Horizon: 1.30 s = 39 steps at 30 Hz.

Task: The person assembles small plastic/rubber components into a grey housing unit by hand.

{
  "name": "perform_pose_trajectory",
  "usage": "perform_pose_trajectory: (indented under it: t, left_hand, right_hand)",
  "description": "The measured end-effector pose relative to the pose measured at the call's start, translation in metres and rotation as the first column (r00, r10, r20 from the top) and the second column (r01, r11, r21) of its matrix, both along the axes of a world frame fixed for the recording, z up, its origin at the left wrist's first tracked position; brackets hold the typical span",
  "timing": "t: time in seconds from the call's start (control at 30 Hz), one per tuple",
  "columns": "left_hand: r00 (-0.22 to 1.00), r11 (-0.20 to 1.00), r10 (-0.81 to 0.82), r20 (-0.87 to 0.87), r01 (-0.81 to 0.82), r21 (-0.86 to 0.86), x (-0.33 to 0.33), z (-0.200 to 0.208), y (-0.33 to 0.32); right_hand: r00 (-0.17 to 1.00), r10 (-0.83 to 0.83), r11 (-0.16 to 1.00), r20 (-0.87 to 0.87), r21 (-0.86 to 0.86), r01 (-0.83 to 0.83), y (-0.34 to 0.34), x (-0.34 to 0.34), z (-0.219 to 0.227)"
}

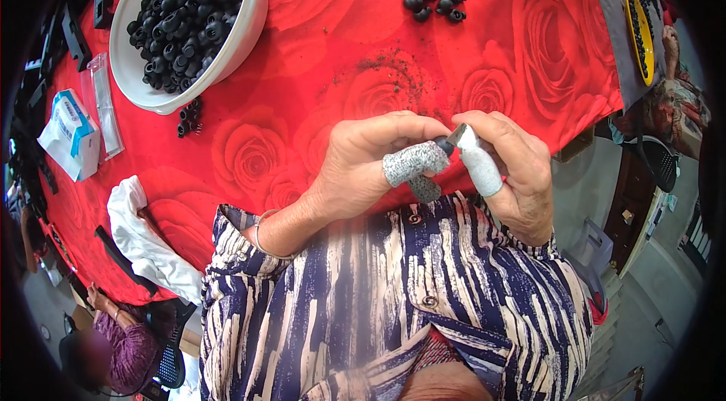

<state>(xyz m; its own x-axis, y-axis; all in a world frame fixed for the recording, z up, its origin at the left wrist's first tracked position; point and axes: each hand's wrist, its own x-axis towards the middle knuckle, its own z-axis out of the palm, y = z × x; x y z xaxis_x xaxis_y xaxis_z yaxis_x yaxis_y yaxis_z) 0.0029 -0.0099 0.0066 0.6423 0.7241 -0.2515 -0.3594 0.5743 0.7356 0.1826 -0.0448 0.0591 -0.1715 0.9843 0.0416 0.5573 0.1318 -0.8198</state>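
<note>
My left hand (352, 166) is closed in a pinch on a small round black part (444, 145), rubber or plastic by its look. A grey speckled finger guard covers its thumb, and a darker wrap shows on a finger below. My right hand (522, 163) pinches a small metal blade (457, 133) with something white around its base; its thumb wears a white guard. The blade's edge lies right by the black part, and I cannot tell whether they touch. Beyond both hands, dark crumbs (389, 76) are scattered over the red rose-patterned tablecloth (302, 45).
At the upper left stands a white bowl (255, 7) heaped with black parts (189, 19). Several more lie in a loose group (431, 0) at the far side. A tissue pack (69, 136) and white cloth (140, 234) rest at left. Other people sit near both edges.
</note>
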Motion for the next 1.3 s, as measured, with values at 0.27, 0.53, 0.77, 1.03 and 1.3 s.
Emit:
perform_pose_trajectory:
  t: [0.27, 0.53, 0.77, 1.03, 1.3]
  left_hand:
    - [1.0, 0.995, 0.014, -0.022, -0.016, -0.095, 0.001, 0.001, -0.003]
    - [0.996, 0.991, 0.073, -0.049, -0.067, 0.115, 0.004, -0.007, -0.005]
    - [1.0, 0.994, -0.015, 0.004, 0.016, -0.108, 0.001, -0.003, -0.004]
    - [0.993, 0.997, 0.081, -0.084, -0.08, 0.005, 0.004, -0.004, -0.005]
    - [0.996, 0.998, 0.033, -0.083, -0.028, 0.051, 0.0, -0.009, -0.004]
  right_hand:
    - [0.999, 0.003, 1.0, -0.045, -0.006, -0.004, 0.001, 0.002, -0.004]
    - [0.997, 0.028, 1.0, -0.078, 0.003, -0.028, 0.004, 0.005, -0.01]
    - [0.991, 0.019, 0.999, -0.131, -0.043, -0.025, 0.002, 0.007, -0.016]
    - [0.994, 0.017, 1.0, -0.104, -0.007, -0.018, 0.002, 0.005, -0.019]
    - [0.995, 0.033, 0.999, -0.097, -0.018, -0.035, 0.004, 0.007, -0.019]
